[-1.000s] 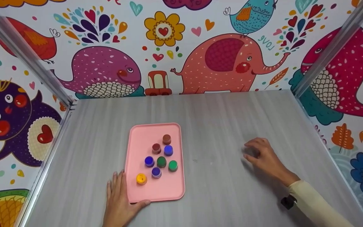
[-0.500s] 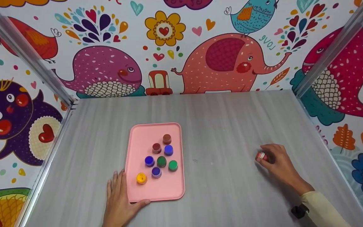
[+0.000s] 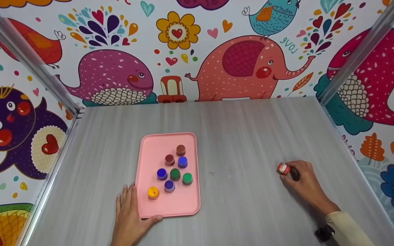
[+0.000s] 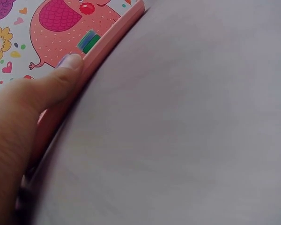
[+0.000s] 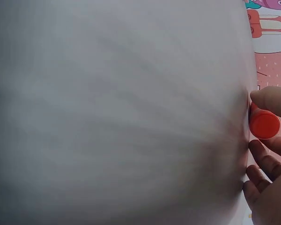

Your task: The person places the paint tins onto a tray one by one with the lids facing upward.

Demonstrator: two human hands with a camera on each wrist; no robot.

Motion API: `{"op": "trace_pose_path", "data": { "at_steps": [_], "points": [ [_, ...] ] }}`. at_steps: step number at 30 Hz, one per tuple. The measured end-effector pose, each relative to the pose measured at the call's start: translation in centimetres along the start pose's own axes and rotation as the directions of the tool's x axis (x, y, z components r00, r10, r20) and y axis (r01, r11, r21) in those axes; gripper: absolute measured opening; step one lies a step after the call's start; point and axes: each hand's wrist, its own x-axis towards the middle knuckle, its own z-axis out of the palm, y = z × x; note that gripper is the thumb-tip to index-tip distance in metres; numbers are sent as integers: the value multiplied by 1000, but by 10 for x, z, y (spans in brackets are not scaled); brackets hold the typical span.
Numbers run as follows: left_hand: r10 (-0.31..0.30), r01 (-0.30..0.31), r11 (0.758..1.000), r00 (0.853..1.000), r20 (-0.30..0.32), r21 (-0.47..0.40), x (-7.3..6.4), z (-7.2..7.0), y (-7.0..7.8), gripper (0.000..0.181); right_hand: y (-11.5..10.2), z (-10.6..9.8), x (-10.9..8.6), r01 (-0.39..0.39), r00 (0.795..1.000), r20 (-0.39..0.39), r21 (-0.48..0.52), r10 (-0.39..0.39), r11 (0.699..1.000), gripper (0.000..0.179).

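On the left part of the table lies a pink tray (image 3: pixel 145 153) bearing several small paint jars, among them a yellow jar (image 3: pixel 153 192), a dark green jar (image 3: pixel 174 174) and a brown jar (image 3: pixel 181 150). My left hand (image 3: pixel 130 218) rests against its near left corner, fingers straight along the side and thumb at the front rim. In the left wrist view the thumb touches the pink rim (image 4: pixel 114 35). Farther right, my right hand (image 3: pixel 306 181) pinches a red paint jar (image 3: pixel 283 168) with a white label, low at the tabletop. Its red-orange cap (image 5: pixel 265 124) shows in the right wrist view.
The grey table (image 3: pixel 231 136) is bordered by walls printed with cartoon animals (image 3: pixel 241 68). Metal posts (image 3: pixel 357 51) stand at both back corners. A black wrist device (image 3: pixel 325 233) sits by the right sleeve.
My right hand has moved right and slightly nearer, and now holds the red paint jar. Since half a second ago, more of the jar shows beyond the fingers. The left hand and tray stay put.
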Motion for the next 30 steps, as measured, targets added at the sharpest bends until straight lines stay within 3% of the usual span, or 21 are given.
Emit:
{"op": "trace_pose_path", "data": {
  "at_steps": [6, 14, 19, 24, 30],
  "points": [
    [10, -10, 1000, 1000, -17, -8, -1, 0, 0, 155, 1, 5, 1, 28, 999, -36, -20, -29, 999, 44],
    [-6, 6, 1000, 1000, 11, 3, -1, -2, 3, 155, 3, 8, 2, 76, 993, -86, -44, -80, 996, 41],
    [33, -33, 999, 999, -23, -2, -1, 0, 1, 152, 1, 8, 0, 66, 994, -85, -41, -69, 997, 38],
    [56, -57, 998, 997, -52, -12, -1, 1, -1, 150, -7, 10, 1, 100, 991, -92, -13, -101, 995, 36],
    [25, -26, 1000, 999, -29, -15, -1, 1, 0, 153, -22, 18, 4, 167, 982, -86, 10, -165, 986, 38]
  ]
}}
